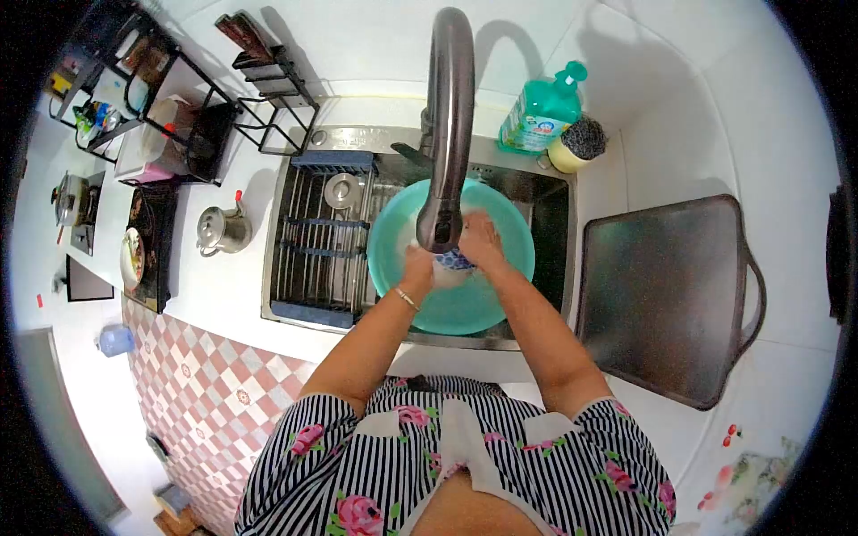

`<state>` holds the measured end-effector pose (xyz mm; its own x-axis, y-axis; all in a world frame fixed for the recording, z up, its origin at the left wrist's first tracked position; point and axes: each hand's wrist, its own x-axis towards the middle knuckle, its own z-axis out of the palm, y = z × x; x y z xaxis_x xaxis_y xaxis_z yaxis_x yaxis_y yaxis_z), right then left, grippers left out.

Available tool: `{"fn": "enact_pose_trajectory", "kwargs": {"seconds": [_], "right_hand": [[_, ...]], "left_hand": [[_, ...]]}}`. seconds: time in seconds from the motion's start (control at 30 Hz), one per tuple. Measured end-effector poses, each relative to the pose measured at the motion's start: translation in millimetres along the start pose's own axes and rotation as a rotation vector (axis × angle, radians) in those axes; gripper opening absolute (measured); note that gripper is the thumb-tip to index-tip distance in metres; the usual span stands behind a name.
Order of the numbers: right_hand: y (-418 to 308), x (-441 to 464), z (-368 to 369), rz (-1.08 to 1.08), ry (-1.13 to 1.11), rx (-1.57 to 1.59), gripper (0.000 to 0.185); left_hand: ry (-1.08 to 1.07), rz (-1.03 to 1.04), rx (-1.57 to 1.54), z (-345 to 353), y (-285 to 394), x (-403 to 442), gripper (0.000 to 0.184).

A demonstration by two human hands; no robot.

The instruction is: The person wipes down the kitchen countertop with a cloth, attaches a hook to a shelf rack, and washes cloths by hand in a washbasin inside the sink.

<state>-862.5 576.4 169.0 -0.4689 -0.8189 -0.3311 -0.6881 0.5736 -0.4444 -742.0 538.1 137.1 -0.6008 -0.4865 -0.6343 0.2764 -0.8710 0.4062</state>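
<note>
A round green basin (465,314) stands in the sink, under the dark faucet (451,116). Both of my hands are inside it. Between them is a blue-and-white patterned item (454,260), perhaps a bowl, partly hidden by the faucet head. My left hand (417,266) is at its left side, with its fingers mostly hidden behind the faucet and blurred. On the other side, my right hand (481,242) has its fingers closed on the item's edge. The water in the basin looks cloudy.
A dish rack (322,248) fills the sink's left side. Behind the sink are a green soap bottle (540,114) and a scourer in a yellow holder (570,154). A dark board (663,295) lies right, a metal kettle (225,228) left, near a knife stand (273,85).
</note>
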Motion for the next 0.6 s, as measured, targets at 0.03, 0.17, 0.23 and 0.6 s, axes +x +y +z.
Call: {"fn": "enact_pose_trajectory", "kwargs": {"seconds": [0.03, 0.17, 0.23, 0.6], "right_hand": [[-15, 4, -15, -0.13, 0.232, 0.095, 0.047], [-83, 19, -62, -0.443, 0.45, 0.686, 0.034], [-83, 48, -39, -0.53, 0.298, 0.607, 0.045], [-33, 6, 2, -0.26, 0.101, 0.619, 0.046]], "left_hand": [[-0.147, -0.013, -0.262, -5, 1, -2, 0.025], [0.064, 0.051, 0.051, -1, 18, -33, 0.028], [0.083, 0.106, 0.099, -8, 21, -37, 0.028], [0.24, 0.379, 0.491, -25, 11, -14, 0.032]]}}
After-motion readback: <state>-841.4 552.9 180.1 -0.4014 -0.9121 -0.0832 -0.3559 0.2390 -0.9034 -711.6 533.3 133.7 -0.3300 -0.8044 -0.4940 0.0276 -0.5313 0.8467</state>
